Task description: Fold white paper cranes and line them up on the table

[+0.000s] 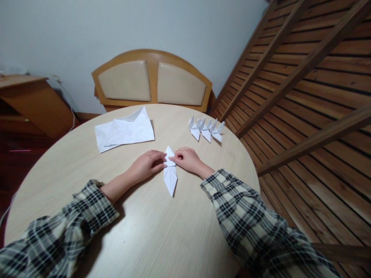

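Note:
A narrow, diamond-shaped piece of folded white paper point(170, 179) lies on the round table in front of me, its lower point toward me. At its left edge, my left hand point(150, 163) pinches the upper part with thumb and forefinger. From the right, my right hand point(187, 157) has its fingers curled, and its thumb presses on the upper part of the paper. A crosswise fold edge shows just below the fingertips. Several folded paper cranes point(206, 130) stand in a row beyond my right hand.
Creased white paper sheets point(124, 130) lie at the table's back left. Behind the round table point(139, 239) stands a wooden headboard point(153, 77) with pale panels. A slatted wooden partition point(304, 96) rises on the right, and a wooden desk point(34, 100) is at the far left.

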`<state>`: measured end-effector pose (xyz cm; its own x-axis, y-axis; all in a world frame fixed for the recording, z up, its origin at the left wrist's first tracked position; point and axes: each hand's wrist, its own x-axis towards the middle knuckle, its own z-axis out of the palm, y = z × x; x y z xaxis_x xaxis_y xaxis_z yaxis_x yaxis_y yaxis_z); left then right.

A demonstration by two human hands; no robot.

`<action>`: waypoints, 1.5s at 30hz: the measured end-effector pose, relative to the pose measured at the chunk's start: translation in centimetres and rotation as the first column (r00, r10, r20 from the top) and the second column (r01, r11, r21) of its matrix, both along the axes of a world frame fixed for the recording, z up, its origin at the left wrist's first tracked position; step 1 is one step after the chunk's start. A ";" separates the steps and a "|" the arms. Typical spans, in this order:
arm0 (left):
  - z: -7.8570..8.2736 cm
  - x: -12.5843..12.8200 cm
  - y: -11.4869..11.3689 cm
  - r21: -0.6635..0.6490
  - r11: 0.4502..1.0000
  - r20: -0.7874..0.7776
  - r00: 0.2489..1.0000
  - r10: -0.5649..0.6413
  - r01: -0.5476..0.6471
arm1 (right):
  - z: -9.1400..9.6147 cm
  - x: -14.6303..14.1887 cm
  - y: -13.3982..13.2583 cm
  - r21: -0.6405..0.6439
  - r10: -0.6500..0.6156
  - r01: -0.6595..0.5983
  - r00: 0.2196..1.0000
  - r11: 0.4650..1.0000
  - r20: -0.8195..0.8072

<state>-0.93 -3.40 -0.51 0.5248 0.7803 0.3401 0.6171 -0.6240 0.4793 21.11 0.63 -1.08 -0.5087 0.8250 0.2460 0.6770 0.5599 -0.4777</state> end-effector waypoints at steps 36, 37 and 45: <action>-0.6 0.1 0.9 -0.023 0.999 -0.004 0.999 -0.034 0.034 | 0.3 0.5 0.1 -0.017 0.101 -0.100 0.992 0.995 0.070; -0.6 0.1 0.9 -0.026 0.999 -0.005 0.999 -0.036 0.036 | 0.3 0.5 0.1 -0.016 0.101 -0.100 0.992 0.995 0.069; -0.5 0.0 0.5 -0.020 1.000 0.018 1.000 0.001 -0.001 | 0.2 0.5 0.1 -0.081 0.004 -0.012 0.994 0.997 -0.107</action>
